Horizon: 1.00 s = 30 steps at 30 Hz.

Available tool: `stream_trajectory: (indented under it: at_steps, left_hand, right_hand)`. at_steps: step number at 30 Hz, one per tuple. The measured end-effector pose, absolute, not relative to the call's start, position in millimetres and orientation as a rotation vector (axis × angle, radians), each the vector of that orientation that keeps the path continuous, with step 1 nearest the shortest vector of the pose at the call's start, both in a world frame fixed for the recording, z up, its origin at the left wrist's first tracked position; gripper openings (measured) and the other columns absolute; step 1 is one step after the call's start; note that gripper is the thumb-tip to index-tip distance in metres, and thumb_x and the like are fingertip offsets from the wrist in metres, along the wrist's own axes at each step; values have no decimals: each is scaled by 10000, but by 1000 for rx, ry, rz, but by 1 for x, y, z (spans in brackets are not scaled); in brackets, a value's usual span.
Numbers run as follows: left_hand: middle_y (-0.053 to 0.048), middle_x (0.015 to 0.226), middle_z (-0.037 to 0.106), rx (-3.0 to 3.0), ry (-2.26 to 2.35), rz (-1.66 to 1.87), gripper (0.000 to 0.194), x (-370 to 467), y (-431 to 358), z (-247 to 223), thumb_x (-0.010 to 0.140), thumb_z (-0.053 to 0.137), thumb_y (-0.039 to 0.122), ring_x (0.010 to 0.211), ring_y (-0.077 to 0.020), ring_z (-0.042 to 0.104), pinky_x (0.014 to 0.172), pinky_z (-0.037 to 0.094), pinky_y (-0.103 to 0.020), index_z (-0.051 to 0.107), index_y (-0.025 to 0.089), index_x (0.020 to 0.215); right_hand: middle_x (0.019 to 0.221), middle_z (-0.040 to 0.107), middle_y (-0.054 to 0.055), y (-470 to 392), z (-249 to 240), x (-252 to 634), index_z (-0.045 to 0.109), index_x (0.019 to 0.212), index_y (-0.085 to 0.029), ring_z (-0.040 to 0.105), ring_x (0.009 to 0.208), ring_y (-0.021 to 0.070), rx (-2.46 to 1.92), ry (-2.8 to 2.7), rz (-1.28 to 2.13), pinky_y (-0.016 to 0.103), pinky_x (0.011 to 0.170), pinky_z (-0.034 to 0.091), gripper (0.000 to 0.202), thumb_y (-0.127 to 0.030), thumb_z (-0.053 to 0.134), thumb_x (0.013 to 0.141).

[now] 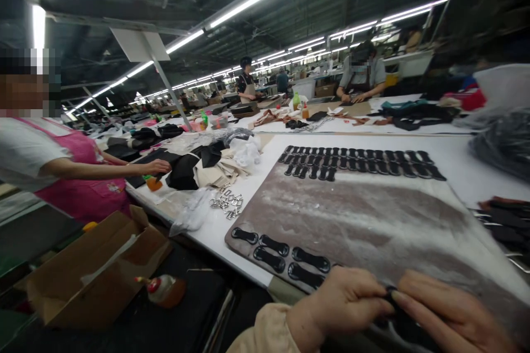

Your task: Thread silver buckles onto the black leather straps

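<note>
- The left hand (343, 300) and the right hand (447, 314) meet at the bottom edge of the view, fingertips almost touching, both pinched shut on 1 small black piece (391, 293) caught between them.
- Only a sliver of that piece shows between the fingers; its full outline and long axis cannot be made out, though it seems to trail down and to the right under the right hand.
- The piece sits at the near edge of the grey-brown board (364, 220), over its bare, dusty part.
- Neither hand is clearly nearer: the piece lies between the 2, the left thumb and forefinger closing from the left, the right fingers from the right.
- A cluster of 4 black oval pieces (285, 256) lies on the board just left of and beyond the left hand, long axes running left to right.
- 2 long rows of like pieces (360, 161) lie at the board's far edge, well apart from both hands.
- A co-worker's hand (157, 166) rests on dark fabric at the far left.
</note>
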<state>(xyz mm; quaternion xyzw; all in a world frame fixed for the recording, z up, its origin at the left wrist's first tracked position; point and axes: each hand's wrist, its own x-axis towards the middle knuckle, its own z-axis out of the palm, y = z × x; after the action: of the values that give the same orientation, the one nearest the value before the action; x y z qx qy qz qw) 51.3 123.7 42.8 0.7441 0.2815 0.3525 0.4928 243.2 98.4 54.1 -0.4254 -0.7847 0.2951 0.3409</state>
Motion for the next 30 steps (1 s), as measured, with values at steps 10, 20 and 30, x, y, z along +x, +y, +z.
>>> stream_trajectory:
  at_steps: [10,20,30]
  left_hand:
    - [24,638,491,1735,955,833,172,46,125,61,807,538,177,651,-107,477,618,333,-219,570,154,640]
    - [23,610,475,1705,922,940,171,50,123,57,782,527,178,620,-107,453,597,315,-229,519,163,612]
    - [5,612,546,1215,743,687,261,46,124,55,768,530,365,558,-112,504,565,408,-222,645,134,726]
  right_hand:
    - [581,478,-20,101,55,236,514,627,-195,489,532,138,-1269,-2032,693,258,507,322,424,-436,468,972]
    - [603,510,-18,99,51,235,530,672,-202,514,545,143,-1251,-2035,635,250,514,348,378,-420,464,973]
    - [584,492,-10,96,63,228,540,633,-204,523,537,150,-1304,-2041,682,246,510,412,402,-450,488,948]
